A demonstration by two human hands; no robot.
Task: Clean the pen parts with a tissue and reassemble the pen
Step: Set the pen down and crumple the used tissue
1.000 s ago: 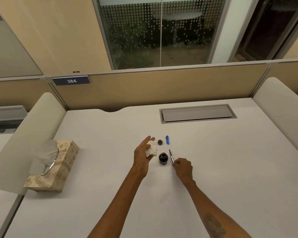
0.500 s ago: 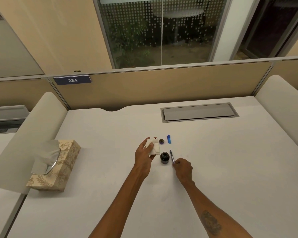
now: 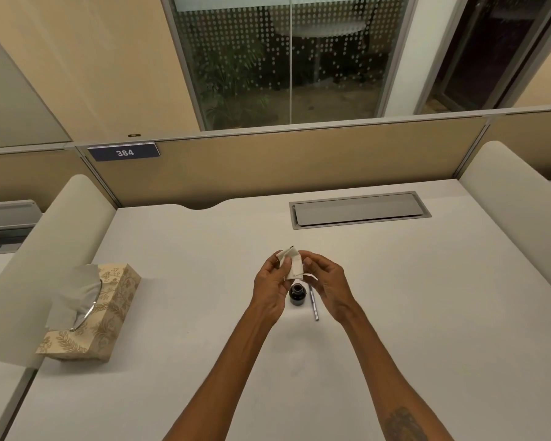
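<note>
Tissue (image 3: 291, 265) held up between two hands at the centre of the frame, above the desk (image 3: 204, 281).

The left hand (image 3: 271, 283) has its fingers and thumb curled round the folded white tissue, gripping its left side. The right hand (image 3: 328, 281) is loosely curled with its fingertips against the tissue's right edge. Whether it grips the tissue or some small piece cannot be told. Just below the hands an uncapped dark ink bottle (image 3: 297, 295) stands upright on the white desk. A slim silver pen part (image 3: 314, 305) lies just right of the bottle, its upper end hidden under the right hand. A patterned tissue box (image 3: 109, 310) sits at the left of the frame, well apart from the hands, and a grey hatch (image 3: 360, 210) is set into the desk above them.
</note>
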